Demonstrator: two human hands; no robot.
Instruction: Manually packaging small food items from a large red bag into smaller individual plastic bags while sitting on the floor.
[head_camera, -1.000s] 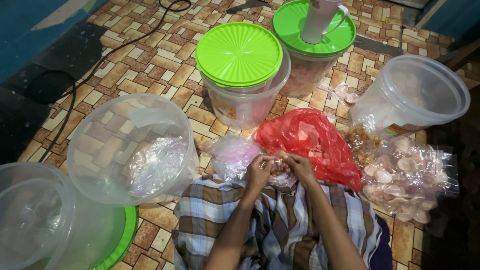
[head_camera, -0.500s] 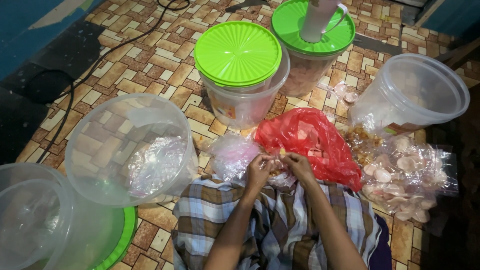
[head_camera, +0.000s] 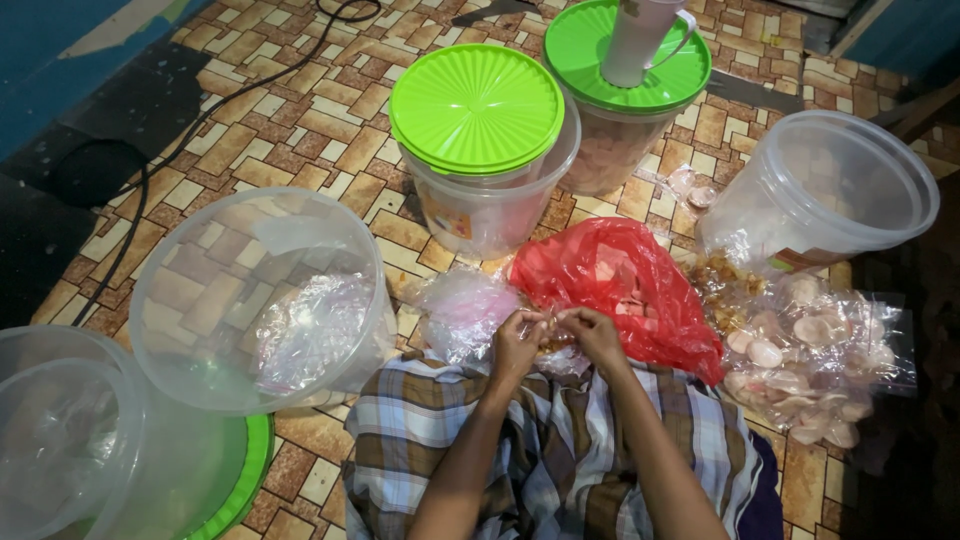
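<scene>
My left hand (head_camera: 517, 343) and my right hand (head_camera: 592, 333) meet over my lap, fingers pinched on the top of a small clear plastic bag of snacks (head_camera: 556, 345) held between them. The bag's contents are mostly hidden by my fingers. Just beyond my hands lies a red plastic bag (head_camera: 618, 283) holding pale crackers. A crumpled clear plastic bag (head_camera: 463, 309) sits to the left of my left hand. My lap is covered by a checked cloth (head_camera: 545, 440).
Two tubs with green lids (head_camera: 477, 105) (head_camera: 588, 45) stand ahead, a white jug (head_camera: 637, 38) on the far one. Open clear tubs sit at right (head_camera: 835, 180), left (head_camera: 258, 290) and lower left (head_camera: 60, 430). Clear bags of round crackers (head_camera: 815, 355) lie right. A black cable (head_camera: 200, 115) crosses the tiled floor.
My hands have shifted only slightly, the fingers working at the top of the small bag; everything else is still.
</scene>
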